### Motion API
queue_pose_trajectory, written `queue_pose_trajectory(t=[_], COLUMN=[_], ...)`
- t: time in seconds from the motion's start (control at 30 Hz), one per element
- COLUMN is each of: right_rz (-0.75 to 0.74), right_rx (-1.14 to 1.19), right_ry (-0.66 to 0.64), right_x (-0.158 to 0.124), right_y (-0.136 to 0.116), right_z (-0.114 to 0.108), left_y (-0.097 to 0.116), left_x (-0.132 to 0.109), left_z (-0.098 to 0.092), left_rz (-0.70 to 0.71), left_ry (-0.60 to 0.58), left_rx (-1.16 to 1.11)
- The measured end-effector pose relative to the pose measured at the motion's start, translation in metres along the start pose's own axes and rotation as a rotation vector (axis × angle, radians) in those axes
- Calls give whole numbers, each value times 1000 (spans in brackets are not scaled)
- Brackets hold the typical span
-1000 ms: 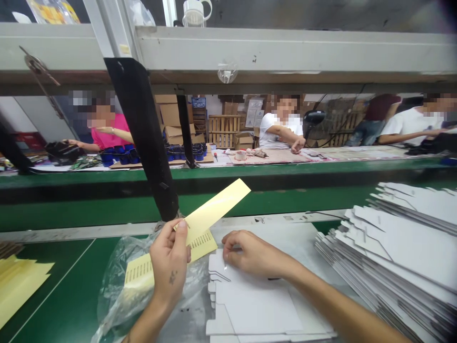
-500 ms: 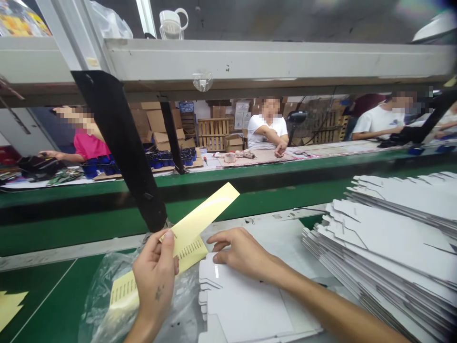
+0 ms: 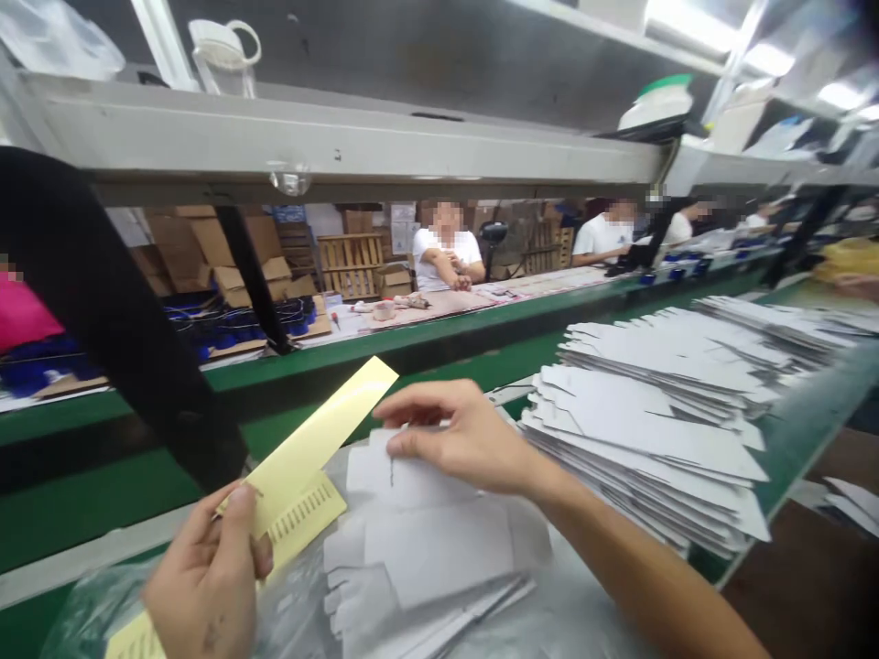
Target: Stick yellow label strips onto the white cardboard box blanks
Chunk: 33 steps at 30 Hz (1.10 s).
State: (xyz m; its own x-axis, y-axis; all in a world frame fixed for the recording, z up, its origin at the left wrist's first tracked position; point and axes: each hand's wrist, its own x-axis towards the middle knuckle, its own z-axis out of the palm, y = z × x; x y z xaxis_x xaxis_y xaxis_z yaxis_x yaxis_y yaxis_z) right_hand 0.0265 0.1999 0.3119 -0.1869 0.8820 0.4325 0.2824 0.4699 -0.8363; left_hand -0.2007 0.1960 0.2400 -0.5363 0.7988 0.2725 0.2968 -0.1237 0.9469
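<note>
My left hand (image 3: 206,577) is closed on a long pale yellow paper strip (image 3: 320,430) that points up and to the right; more yellow printed strips (image 3: 306,517) lie under it on a clear plastic bag (image 3: 89,604). My right hand (image 3: 460,435) pinches the top edge of a flat white die-cut carton blank (image 3: 432,540) and lifts it off a small pile of the same blanks in front of me.
A tall fanned stack of white carton blanks (image 3: 652,421) fills the right of the green bench. A black post (image 3: 116,320) stands at the left. Beyond a green conveyor (image 3: 426,339) other people sit at a table. A grey shelf (image 3: 343,137) runs overhead.
My head has turned right, so the scene shifted left. My right hand went from pressing flat on the blanks to pinching and raising the top one. The left hand keeps the yellow strip.
</note>
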Motion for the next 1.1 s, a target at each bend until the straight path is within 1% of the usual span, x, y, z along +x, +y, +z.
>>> queue_pose_trajectory(t=[0.07, 0.1, 0.13, 0.2, 0.23, 0.27, 0.3, 0.33, 0.37, 0.4, 0.47, 0.53, 0.57, 0.6, 0.67, 0.73, 0.8, 0.87, 1.0, 1.1], right_rz=[-49, -52, -26, 80, 131, 193, 276, 353, 408, 438, 402, 327, 307, 306, 353, 435, 538, 593, 551, 547], right_rx=[-127, -226, -329, -547, -649, -738, -813, -878, -971, -1060, -1172, -1153, -1127, -1117, -1169, -1268, -1390, -1510, -1657, -1703], right_ry=[146, 193, 220, 203, 209, 185, 109, 58, 43, 56, 162, 236, 231, 195, 81, -20, -70, -74, 2, 84], right_x=[-3, -5, -7, -7, -6, -5, -3, -2, -1, -2, -5, -10, -11, -13, -16, -21, -29, -41, -61, -67], right_y=[-14, -18, -21, -19, -14, -7, 0, 8, 15, 21, 26, 23, 21, 18, 15, 18, 24, 32, 41, 43], right_z=[-33, -55, -79, -129, -152, -172, -187, -195, -198, -194, -174, -148, -138, -131, -129, -137, -146, -148, -129, -119], left_y=[3, 3, 2, -1, -4, -7, -11, -14, -18, -21, -26, -28, -27, -25, -19, -13, -9, -8, -14, -17], left_x=[-3, -4, -5, -8, -9, -10, -11, -13, -14, -15, -17, -20, -21, -23, -26, -30, -34, -38, -42, -41], left_z=[1, 2, 3, 6, 8, 9, 11, 12, 14, 15, 16, 17, 16, 16, 15, 15, 15, 16, 17, 17], left_rz=[-17, -28, -36, -50, -55, -61, -66, -72, -77, -79, -69, -55, -51, -52, -59, -63, -74, -97, -122, -108], left_ry=[-35, -62, -92, -168, -214, -263, -314, -362, -403, -434, -483, -509, -513, -508, -470, -421, -382, -363, -354, -354], left_rx=[17, 10, -7, -63, -94, -120, -144, -164, -176, -182, -180, -167, -164, -164, -168, -180, -187, -183, -128, -74])
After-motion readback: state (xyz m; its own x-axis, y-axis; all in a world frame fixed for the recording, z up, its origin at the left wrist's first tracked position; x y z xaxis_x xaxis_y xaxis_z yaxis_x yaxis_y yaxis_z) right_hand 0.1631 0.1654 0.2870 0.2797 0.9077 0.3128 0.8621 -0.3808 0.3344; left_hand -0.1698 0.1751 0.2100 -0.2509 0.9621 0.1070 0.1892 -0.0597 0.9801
